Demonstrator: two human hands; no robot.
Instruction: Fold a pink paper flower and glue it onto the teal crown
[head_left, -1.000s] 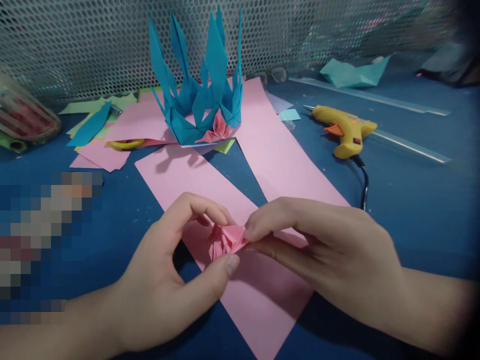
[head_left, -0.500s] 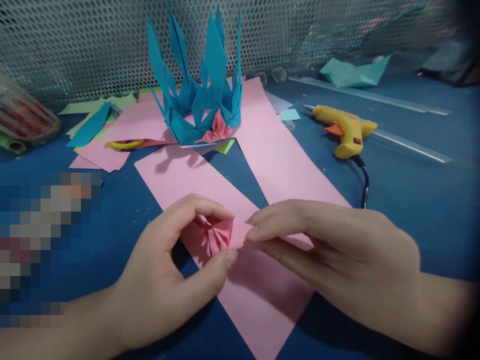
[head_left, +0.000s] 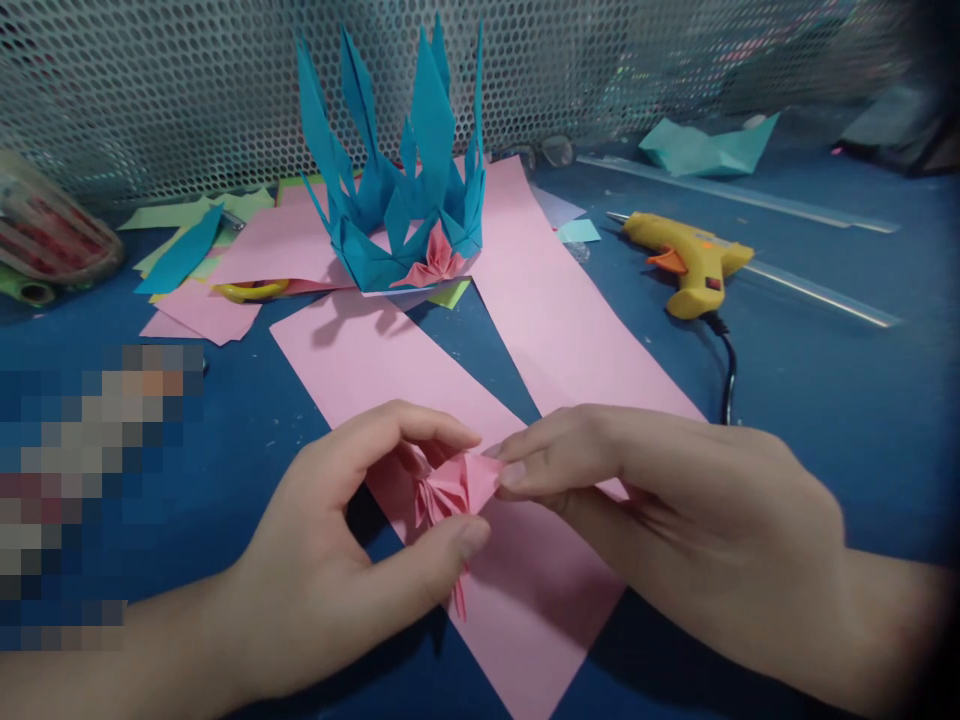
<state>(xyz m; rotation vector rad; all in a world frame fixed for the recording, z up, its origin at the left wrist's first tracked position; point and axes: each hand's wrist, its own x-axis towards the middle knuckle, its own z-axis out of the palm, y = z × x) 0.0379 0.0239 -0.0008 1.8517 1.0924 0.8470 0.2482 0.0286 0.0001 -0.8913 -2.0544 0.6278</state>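
Note:
A small pleated pink origami flower (head_left: pixel 459 486) is held between my two hands, just above a pink paper strip (head_left: pixel 525 590). My left hand (head_left: pixel 360 550) curves around its left side, thumb below and fingers above, closed lightly on it. From the right, my right hand (head_left: pixel 660 510) pinches the flower's edge between thumb and fingertips. Folded points hang below my left thumb. Beyond my hands stands a blue folded-paper crown (head_left: pixel 405 220), with a similar pink paper flower (head_left: pixel 435 258) on its front.
A yellow glue gun (head_left: pixel 694 260) with a black cord lies at right, near clear glue sticks (head_left: pixel 750 195). A pale teal folded paper (head_left: pixel 709 148) is behind it. Paper scraps (head_left: pixel 199 310) and a plastic jar (head_left: pixel 56 225) are at left; a perforated metal panel (head_left: pixel 187 100) closes the back.
The pink flower has turned and opened between my fingers, so more pleats and hanging points show. My left fingertips have shifted slightly right and lifted a little from its top edge.

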